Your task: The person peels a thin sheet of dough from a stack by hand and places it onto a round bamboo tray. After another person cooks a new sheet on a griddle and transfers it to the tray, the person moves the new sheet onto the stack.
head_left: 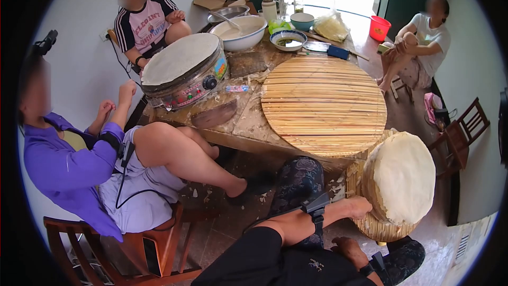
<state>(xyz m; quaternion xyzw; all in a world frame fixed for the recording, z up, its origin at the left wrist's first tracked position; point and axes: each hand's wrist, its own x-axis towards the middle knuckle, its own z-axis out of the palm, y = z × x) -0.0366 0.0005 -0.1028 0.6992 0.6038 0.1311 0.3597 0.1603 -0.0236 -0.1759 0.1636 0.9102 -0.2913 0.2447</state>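
right hand: bottom of frame, loosely curled, holds nothing
left hand: lower right, fingers together, touching the edge of the pancake stack
stack: thick pile on a basket tray, so many look done
round mat: centre, bare
griddle: upper left, one sheet on top
batter bowl: top, batter still in it

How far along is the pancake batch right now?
Done: a tall stack of thin pancakes sits on a woven tray beside the table. In hand: the left hand rests against the stack's lower edge; the right hand hangs empty below it. A sheet lies on the round griddle. Left: the white bowl holds batter, and the bamboo mat lies bare.
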